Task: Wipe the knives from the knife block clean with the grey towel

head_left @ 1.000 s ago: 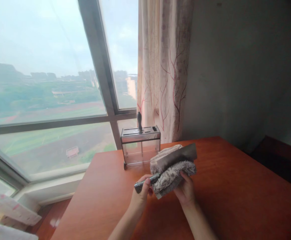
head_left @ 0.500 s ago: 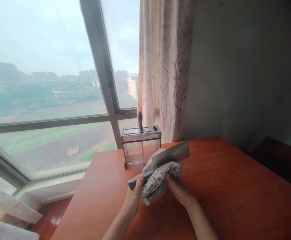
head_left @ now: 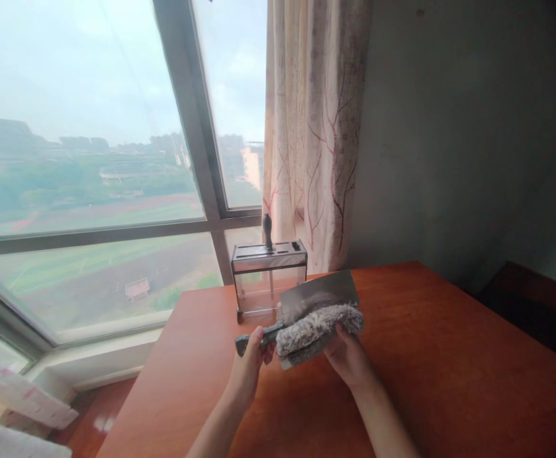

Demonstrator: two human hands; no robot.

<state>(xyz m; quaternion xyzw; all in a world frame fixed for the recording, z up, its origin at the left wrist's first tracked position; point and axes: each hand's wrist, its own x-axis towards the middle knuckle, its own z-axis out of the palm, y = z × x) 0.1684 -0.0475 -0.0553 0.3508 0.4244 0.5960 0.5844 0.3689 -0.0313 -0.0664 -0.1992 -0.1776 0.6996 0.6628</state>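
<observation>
A cleaver (head_left: pixel 319 295) with a broad metal blade is held above the table, its blade pointing right and its dark handle to the left. My left hand (head_left: pixel 250 366) is closed around that handle. A fluffy grey cloth (head_left: pixel 313 331) lies folded along the lower edge of the blade. My right hand (head_left: pixel 347 359) grips the cloth from below at its right end, thumb on top; its other fingers are mostly hidden behind the cloth. Just behind the blade stands a knife block (head_left: pixel 269 257) with a metal slotted top and clear sides, one dark-handled knife (head_left: pixel 267 232) upright in it.
The reddish-brown wooden table (head_left: pixel 450 356) spans the front, its back edge near the window frame (head_left: pixel 201 127). A patterned curtain (head_left: pixel 313 140) hangs behind the knife block. To the right is a dark grey wall (head_left: pixel 450 140).
The cleaver has turned so that more of its blade faces me. The cloth has come round the blade's lower edge, and my right hand has shifted right with it. My left hand still holds the handle.
</observation>
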